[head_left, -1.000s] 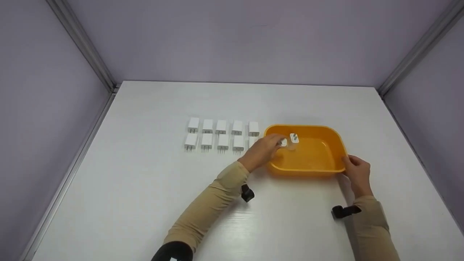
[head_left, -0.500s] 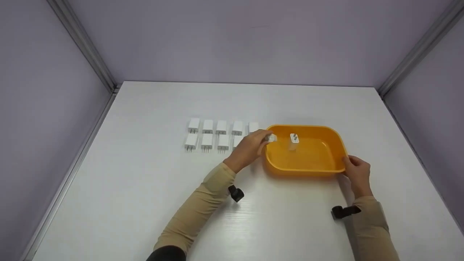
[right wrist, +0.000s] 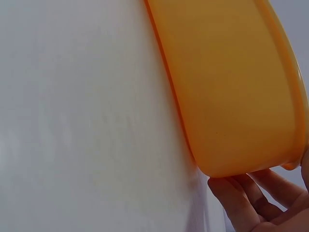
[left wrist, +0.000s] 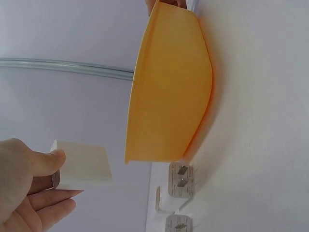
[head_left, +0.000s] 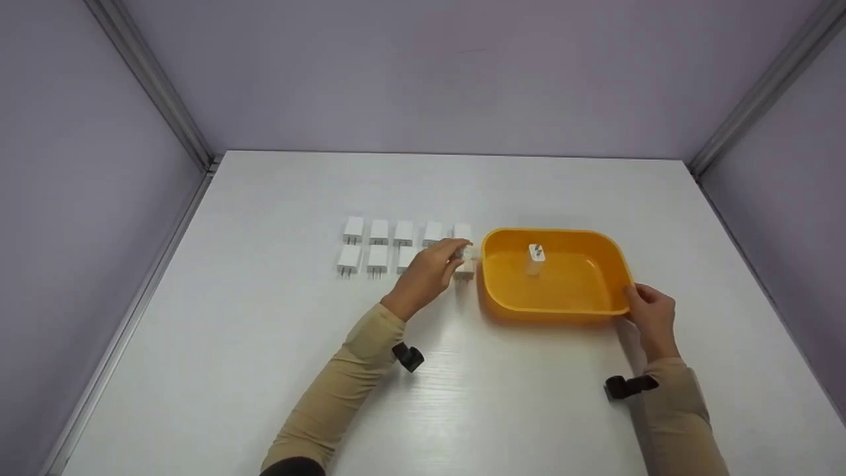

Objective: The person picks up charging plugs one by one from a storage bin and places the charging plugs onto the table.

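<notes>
My left hand (head_left: 423, 274) pinches a white charger plug (left wrist: 82, 164) between thumb and fingers. In the head view it is above the table, just left of the orange tray (head_left: 555, 312), over the right end of two rows of white charger plugs (head_left: 377, 256). The hand hides part of the front row. My right hand (head_left: 651, 314) grips the tray's front right corner, fingers against the outer wall (right wrist: 236, 96) and thumb at the rim. Inside the tray, toward its back left, another white charger plug (head_left: 536, 258) stands upright with its prongs up.
A white table (head_left: 231, 297) carries the tray and plugs. Pale purple wall panels (head_left: 423, 79) close in the back and both sides, with grey metal posts (head_left: 158, 86) at the corners. The front row's plugs point their prongs toward the person.
My left hand has moved left with the charger plug, from over the tray to beside it, above the rows. The right hand and tray have stayed put.
</notes>
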Demonstrator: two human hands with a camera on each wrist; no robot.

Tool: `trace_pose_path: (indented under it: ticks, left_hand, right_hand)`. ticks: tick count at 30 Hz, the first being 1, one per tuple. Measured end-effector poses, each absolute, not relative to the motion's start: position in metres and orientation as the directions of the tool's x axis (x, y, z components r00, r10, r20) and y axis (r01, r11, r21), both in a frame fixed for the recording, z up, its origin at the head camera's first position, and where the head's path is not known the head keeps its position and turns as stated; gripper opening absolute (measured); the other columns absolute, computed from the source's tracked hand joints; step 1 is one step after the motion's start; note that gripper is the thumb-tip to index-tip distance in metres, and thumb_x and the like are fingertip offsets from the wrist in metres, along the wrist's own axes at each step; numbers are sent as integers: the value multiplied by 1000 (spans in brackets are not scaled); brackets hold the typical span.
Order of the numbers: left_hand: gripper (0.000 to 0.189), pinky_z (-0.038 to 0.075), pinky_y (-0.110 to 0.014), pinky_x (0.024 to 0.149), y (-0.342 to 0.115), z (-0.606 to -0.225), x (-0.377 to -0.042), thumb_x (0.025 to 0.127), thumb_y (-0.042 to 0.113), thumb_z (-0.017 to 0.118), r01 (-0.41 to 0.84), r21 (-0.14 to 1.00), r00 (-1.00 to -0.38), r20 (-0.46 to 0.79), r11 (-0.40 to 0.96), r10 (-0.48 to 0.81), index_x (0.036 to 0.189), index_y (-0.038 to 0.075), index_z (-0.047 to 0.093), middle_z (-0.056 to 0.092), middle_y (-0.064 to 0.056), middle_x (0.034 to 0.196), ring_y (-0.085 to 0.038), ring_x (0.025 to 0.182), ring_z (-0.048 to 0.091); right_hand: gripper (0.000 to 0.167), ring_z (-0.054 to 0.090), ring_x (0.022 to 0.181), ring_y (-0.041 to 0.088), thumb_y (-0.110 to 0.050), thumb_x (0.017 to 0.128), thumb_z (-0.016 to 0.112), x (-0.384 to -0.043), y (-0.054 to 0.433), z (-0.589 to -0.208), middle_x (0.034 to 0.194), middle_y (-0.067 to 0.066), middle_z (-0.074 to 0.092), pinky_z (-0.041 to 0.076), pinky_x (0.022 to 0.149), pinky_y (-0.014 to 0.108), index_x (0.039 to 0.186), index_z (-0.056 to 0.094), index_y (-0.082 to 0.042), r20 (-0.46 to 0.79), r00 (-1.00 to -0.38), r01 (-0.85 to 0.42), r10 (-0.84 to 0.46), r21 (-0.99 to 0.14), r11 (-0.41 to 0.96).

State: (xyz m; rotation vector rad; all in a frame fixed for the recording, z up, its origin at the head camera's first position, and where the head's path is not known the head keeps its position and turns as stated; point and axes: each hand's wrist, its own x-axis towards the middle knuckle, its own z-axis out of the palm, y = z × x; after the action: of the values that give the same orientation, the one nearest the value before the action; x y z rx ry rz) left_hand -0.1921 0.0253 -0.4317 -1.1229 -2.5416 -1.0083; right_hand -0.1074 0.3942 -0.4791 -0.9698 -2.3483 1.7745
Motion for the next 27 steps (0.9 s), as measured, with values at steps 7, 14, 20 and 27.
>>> trace_pose_path:
  ticks: [7,14,20,27]
  left_hand:
    - [31,58,-31,78,3,-436,-193,95,8,58,700,479,-712,407,530,572,123,-3,58,67,-14,102,-23,89,67]
    - [31,57,-33,74,-19,-441,-189,90,6,63,680,450,-731,358,579,581,120,-4,61,70,-13,95,-22,83,67]
    - [27,56,-34,71,-41,-441,-187,89,4,62,668,446,-741,319,596,591,115,-3,65,71,-14,92,-22,80,67]
    - [24,54,-33,67,-68,-442,-186,86,2,65,643,441,-763,290,626,578,109,-2,69,72,-12,86,-22,75,66]
  right_hand:
    - [54,52,85,-6,-30,99,43,-109,392,-480,141,17,47,51,71,3,143,41,1,-338,-797,472,501,-866,167]
    - [56,56,81,-8,-30,98,48,-108,393,-480,115,2,56,52,71,5,142,42,4,-329,-807,446,490,-884,141]
    - [56,56,81,-7,-31,98,48,-106,394,-478,108,-7,53,52,72,5,143,42,2,-350,-797,464,492,-877,128]
    - [56,56,89,-3,-32,98,47,-105,393,-479,130,9,51,52,73,5,144,40,1,-369,-796,476,480,-871,120]
